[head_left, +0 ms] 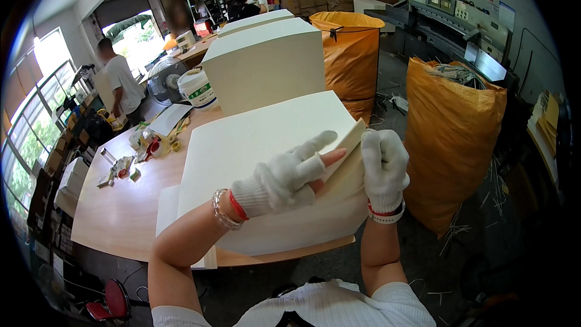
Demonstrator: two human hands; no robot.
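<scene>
A thick stack of large cream-white paper sheets [254, 130] lies on the wooden table in front of me. My right hand [385, 166], in a white knitted glove, is closed at the stack's right edge and pinches the lifted corner of some sheets [350, 172], which curl upward there. Across the near part of the stack reaches my left hand [283, 178], gloved too, its fingers stretched out and two bare fingertips beside the curled sheets. How many sheets are raised I cannot tell.
Taller paper stacks [266, 66] stand behind. Orange sacks [451, 145] are to the right, one full of strips. On the table [130, 215] at left are tape rolls [156, 147], small items and a white bucket [197, 89]. A fan [167, 79] and two people are further back.
</scene>
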